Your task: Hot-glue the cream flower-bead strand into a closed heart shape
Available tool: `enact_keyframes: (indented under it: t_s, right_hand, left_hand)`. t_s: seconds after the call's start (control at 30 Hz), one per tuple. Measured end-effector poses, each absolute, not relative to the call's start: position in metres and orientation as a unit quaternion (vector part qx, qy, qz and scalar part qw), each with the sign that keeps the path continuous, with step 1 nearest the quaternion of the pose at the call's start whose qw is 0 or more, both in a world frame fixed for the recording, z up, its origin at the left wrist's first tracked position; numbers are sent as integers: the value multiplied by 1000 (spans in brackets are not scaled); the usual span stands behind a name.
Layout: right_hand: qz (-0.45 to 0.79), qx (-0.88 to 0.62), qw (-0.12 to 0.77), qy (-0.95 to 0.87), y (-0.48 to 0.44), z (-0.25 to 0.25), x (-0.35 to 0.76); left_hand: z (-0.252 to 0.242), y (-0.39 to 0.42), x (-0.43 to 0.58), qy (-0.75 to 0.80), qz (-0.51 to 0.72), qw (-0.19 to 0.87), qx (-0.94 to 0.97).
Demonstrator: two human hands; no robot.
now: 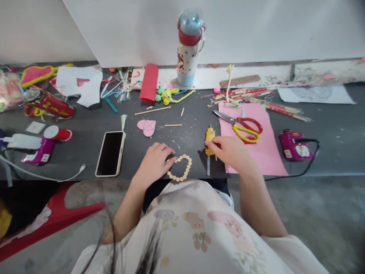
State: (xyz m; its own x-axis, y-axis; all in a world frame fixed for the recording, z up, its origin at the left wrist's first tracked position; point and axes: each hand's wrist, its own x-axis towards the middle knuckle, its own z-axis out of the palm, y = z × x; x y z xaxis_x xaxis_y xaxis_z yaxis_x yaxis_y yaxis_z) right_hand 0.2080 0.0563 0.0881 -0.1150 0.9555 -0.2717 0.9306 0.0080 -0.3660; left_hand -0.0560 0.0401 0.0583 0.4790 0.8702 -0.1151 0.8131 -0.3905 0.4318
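Note:
A heart-shaped outline made of small pale wooden pieces (186, 173) lies flat near the table's front edge. My left hand (155, 161) rests beside it, thumb and fingertips closed on its upper left side and covering part of it. A yellow hot glue gun (210, 134) lies to the right, its nozzle facing away from me and a clear glue stick (208, 165) poking out of the near end. The fingers of my right hand (228, 150) are closed on the gun's right side. Short wooden sticks (173, 125) and a pink paper heart (147, 128) lie beyond the outline.
Red-and-yellow scissors (242, 123) lie on pink paper (265, 152) at right. A phone (110, 154) is on the left, near a red can (54, 104) and a thread spool (58, 133). A bottle (188, 53) stands at the back. A purple power adapter (295, 145) trails a black cord.

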Motion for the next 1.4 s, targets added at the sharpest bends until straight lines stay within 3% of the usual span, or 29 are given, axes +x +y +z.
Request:
enact_keyframes:
  t_s: [0.5,1.4]
  right_hand:
    - [264,-670,79,-689,56,89,215]
    - [261,-683,86,-677,55,88,217]
  left_hand:
    - [57,212,-55,620,18,43,783]
    - [48,235,-55,544,-67,20,836]
